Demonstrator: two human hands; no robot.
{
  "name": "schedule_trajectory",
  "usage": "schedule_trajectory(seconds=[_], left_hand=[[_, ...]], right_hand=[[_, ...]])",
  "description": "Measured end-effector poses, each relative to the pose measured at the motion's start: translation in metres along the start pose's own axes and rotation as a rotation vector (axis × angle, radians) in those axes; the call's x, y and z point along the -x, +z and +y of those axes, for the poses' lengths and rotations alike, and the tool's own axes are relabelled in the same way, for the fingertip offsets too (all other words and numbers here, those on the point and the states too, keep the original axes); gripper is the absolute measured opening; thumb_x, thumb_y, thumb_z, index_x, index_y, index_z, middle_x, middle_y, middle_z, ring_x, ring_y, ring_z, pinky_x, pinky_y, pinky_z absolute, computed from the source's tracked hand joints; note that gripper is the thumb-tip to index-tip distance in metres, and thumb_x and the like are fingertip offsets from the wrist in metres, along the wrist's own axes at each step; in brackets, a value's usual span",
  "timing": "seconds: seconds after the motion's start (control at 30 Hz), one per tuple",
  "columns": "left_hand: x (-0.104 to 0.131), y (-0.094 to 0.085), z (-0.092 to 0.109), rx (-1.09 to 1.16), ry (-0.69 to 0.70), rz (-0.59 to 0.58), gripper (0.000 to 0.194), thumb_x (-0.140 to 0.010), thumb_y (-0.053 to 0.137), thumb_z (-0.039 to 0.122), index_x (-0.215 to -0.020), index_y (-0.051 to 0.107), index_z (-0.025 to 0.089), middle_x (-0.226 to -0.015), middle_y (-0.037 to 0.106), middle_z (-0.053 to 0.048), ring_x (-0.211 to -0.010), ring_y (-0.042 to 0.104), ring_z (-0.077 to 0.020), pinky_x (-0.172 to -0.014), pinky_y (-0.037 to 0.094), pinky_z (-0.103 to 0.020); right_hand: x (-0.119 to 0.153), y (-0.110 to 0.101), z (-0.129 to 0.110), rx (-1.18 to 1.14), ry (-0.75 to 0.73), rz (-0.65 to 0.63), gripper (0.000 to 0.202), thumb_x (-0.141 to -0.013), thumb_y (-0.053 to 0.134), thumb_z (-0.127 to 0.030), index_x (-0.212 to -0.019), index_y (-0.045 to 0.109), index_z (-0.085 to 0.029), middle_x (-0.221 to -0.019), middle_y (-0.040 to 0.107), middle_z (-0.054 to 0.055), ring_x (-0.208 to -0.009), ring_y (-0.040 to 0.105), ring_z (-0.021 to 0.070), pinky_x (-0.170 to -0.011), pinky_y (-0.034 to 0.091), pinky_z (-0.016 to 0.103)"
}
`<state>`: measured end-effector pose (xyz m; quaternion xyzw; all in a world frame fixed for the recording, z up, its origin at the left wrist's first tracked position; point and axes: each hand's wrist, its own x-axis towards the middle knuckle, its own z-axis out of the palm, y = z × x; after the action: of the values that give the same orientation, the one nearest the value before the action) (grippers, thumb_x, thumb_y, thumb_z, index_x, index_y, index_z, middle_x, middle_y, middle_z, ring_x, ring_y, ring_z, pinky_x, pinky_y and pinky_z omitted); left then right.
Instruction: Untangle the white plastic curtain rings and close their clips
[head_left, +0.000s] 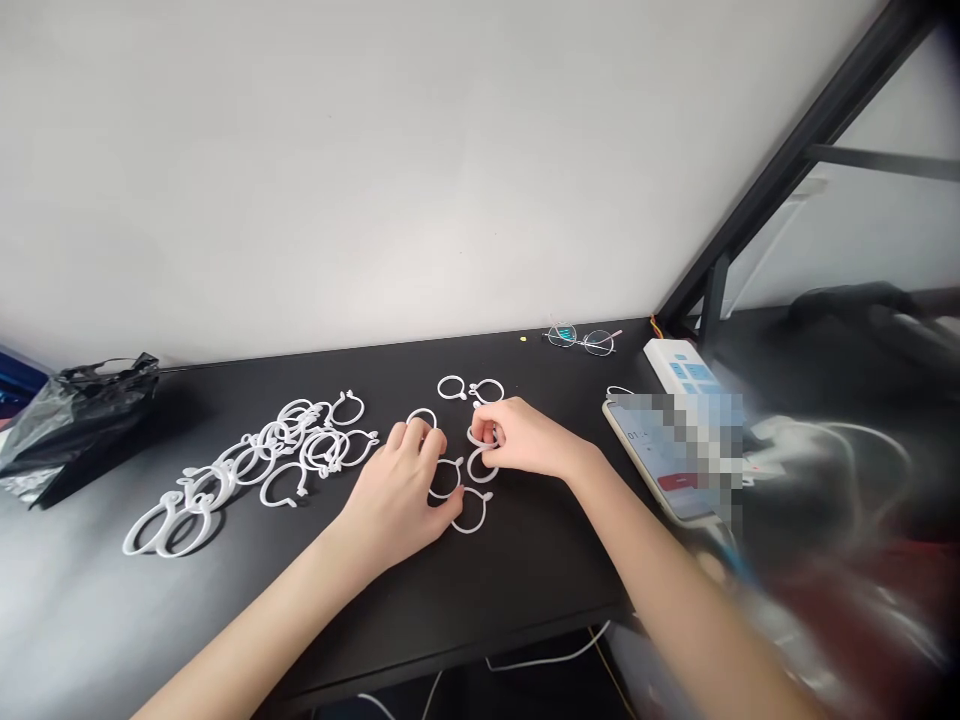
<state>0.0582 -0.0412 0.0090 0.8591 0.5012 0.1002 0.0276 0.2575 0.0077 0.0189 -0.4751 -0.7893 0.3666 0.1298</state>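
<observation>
The left hand (405, 480) was palm-down over the black counter (450, 600), fingers bent and thumb spread apart. One thin white plastic ring (422, 410) showed beyond its fingertips, and a second white ring (448, 494) lay between index finger and thumb; whether the hand gripped either could not be told. The right hand (525, 437) had thumb and fingertips brought together on another thin white ring (471, 434), with a further white ring (472, 466) just below its thumb. A white ring with a knobbed end (469, 530) lay beside the left thumb, and two more white rings (451, 378) rested farther back, near the wall. Left of the left hand, a loose heap of white plastic rings (289, 430) spread across the counter, some overlapping. Beyond the heap sat a crumpled black plastic bag (82, 420). Thin-framed round eyeglasses (581, 343) lay by the wall, and a pale-edged smartphone (641, 440), partly blurred out, lay right of the right hand near a white power strip (667, 360).
</observation>
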Motion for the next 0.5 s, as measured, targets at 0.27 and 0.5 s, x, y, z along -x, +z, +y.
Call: schedule_trajectory(seconds=[0.27,0.5], left_hand=[[-0.019,0.002,-0.023,0.111,-0.122,-0.031,0.015,-0.079,0.049,0.022,-0.094,0.049,0.02,-0.093,0.06,-0.007,-0.091,0.056,-0.0263,-0.06,0.045,-0.032],[-0.025,-0.007,-0.035,0.404,-0.139,-0.053,0.011,-0.074,0.05,0.017,-0.083,0.047,0.022,-0.079,0.058,0.001,-0.069,0.056,-0.0166,-0.056,0.043,-0.026]], right_hand=[[-0.003,-0.001,-0.007,-0.212,-0.063,0.185,0.007,-0.076,0.062,-0.023,-0.073,0.061,-0.017,-0.067,0.054,-0.002,-0.055,0.043,0.0083,-0.054,0.037,0.023],[-0.008,-0.006,0.001,-0.358,-0.081,0.333,0.018,-0.081,0.061,-0.028,-0.087,0.071,-0.015,-0.076,0.064,0.003,-0.059,0.052,0.0106,-0.055,0.04,0.024]])
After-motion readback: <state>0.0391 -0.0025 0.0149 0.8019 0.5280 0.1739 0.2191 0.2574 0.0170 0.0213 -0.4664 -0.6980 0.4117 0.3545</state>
